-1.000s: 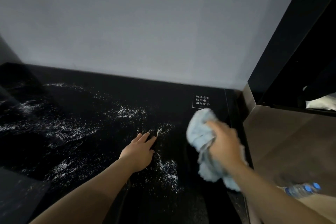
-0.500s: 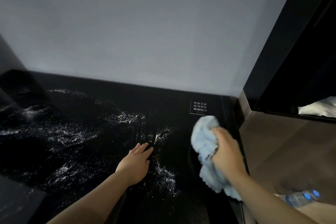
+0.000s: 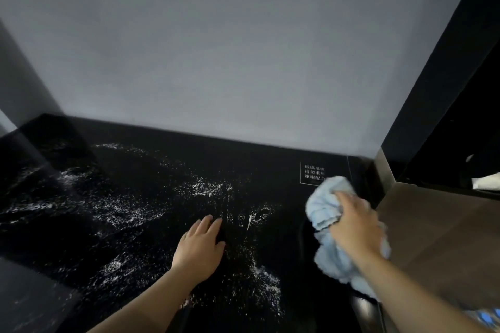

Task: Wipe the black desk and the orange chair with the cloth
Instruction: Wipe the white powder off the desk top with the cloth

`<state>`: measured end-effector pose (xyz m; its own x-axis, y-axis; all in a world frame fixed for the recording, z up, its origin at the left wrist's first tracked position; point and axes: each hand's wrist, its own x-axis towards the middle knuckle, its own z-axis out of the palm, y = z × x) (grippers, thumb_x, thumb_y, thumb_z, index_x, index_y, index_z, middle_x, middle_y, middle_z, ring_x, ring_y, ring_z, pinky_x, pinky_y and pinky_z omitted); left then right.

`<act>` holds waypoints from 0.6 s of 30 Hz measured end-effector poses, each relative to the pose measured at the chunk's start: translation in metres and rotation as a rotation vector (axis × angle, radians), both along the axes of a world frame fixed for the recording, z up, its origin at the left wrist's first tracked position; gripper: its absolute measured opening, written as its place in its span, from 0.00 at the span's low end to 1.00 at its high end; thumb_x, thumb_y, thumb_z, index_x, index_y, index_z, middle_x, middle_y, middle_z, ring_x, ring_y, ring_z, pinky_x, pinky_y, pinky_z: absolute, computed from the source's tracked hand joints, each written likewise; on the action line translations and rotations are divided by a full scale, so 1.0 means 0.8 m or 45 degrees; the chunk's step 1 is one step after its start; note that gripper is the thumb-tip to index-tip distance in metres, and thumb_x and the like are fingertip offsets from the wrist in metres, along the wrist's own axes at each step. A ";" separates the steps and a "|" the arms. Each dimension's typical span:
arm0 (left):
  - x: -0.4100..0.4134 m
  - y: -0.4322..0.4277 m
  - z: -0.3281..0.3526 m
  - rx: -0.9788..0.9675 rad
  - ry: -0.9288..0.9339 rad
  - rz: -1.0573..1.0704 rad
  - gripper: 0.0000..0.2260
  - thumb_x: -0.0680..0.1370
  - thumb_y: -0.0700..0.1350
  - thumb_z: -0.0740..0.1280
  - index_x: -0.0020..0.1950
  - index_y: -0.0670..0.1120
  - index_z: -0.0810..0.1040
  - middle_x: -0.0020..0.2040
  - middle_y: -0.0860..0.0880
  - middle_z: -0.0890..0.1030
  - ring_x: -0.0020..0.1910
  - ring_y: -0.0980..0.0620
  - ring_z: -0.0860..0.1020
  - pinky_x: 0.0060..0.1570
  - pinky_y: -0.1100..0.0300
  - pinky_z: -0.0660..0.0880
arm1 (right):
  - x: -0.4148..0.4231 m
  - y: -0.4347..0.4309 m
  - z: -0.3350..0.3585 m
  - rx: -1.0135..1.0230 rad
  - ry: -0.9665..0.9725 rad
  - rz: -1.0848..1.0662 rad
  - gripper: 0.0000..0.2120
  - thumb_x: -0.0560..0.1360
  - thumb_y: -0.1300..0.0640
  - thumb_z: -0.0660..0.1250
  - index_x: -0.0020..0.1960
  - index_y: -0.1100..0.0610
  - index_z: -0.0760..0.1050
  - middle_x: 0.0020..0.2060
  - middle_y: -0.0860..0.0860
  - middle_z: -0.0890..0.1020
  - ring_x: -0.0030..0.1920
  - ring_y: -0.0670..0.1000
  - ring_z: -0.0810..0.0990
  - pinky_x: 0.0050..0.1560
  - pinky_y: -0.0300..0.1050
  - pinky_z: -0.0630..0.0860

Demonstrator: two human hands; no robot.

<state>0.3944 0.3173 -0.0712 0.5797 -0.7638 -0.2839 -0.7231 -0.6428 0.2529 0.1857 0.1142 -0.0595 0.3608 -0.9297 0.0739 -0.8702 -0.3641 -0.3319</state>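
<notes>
The black glossy desk (image 3: 135, 224) fills the lower left and centre, flecked with white wet specks and streaks. My right hand (image 3: 354, 227) grips a bunched light blue cloth (image 3: 324, 208) at the desk's right edge, just below a small white printed label (image 3: 312, 173). My left hand (image 3: 201, 243) rests flat on the desk near the middle, fingers together and pointing away. The orange chair is not in view.
A grey wall (image 3: 243, 48) stands right behind the desk. A dark vertical panel (image 3: 433, 84) and a brown surface (image 3: 433, 224) lie to the right. A white object (image 3: 487, 182) sits at the far right, and a clear bottle with blue marks (image 3: 484, 316) shows at the bottom right corner.
My right hand has carried the cloth slightly right and toward the label at the desk's right edge. The view has tilted upward. My left hand stays flat in about the same spot.
</notes>
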 end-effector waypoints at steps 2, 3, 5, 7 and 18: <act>0.017 -0.001 0.001 0.094 -0.009 0.056 0.29 0.81 0.57 0.53 0.78 0.52 0.45 0.79 0.50 0.46 0.77 0.45 0.44 0.75 0.50 0.50 | 0.007 -0.014 -0.002 0.247 0.231 -0.183 0.27 0.75 0.51 0.58 0.72 0.41 0.55 0.71 0.51 0.60 0.67 0.60 0.62 0.62 0.57 0.66; 0.025 -0.002 0.002 0.136 -0.007 0.083 0.30 0.81 0.59 0.53 0.78 0.52 0.44 0.79 0.49 0.45 0.77 0.44 0.43 0.75 0.48 0.50 | 0.018 -0.014 -0.008 0.319 0.282 -0.215 0.27 0.75 0.49 0.57 0.73 0.40 0.53 0.72 0.52 0.57 0.68 0.60 0.60 0.63 0.59 0.65; 0.045 -0.008 0.004 0.196 -0.010 0.108 0.32 0.80 0.61 0.53 0.78 0.53 0.43 0.78 0.49 0.44 0.77 0.42 0.42 0.74 0.45 0.50 | 0.054 -0.009 -0.014 0.310 0.292 -0.144 0.26 0.75 0.49 0.55 0.72 0.39 0.54 0.72 0.52 0.58 0.67 0.60 0.61 0.63 0.60 0.64; 0.060 -0.015 0.006 0.234 0.005 0.108 0.33 0.79 0.62 0.54 0.78 0.53 0.42 0.78 0.49 0.43 0.77 0.42 0.42 0.74 0.44 0.50 | 0.093 0.004 -0.013 0.249 0.216 0.048 0.24 0.75 0.52 0.55 0.69 0.39 0.59 0.70 0.50 0.62 0.65 0.58 0.64 0.61 0.57 0.65; 0.094 -0.028 -0.006 0.308 0.143 0.040 0.24 0.83 0.49 0.51 0.78 0.53 0.47 0.78 0.51 0.46 0.77 0.43 0.46 0.73 0.51 0.59 | 0.098 -0.025 0.002 0.184 -0.153 0.165 0.20 0.74 0.55 0.62 0.64 0.42 0.71 0.63 0.49 0.74 0.60 0.55 0.73 0.58 0.50 0.72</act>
<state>0.4698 0.2946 -0.0764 0.5564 -0.6481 -0.5199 -0.6778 -0.7160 0.1671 0.2641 0.0939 -0.0577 0.4747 -0.8801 -0.0067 -0.7702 -0.4117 -0.4871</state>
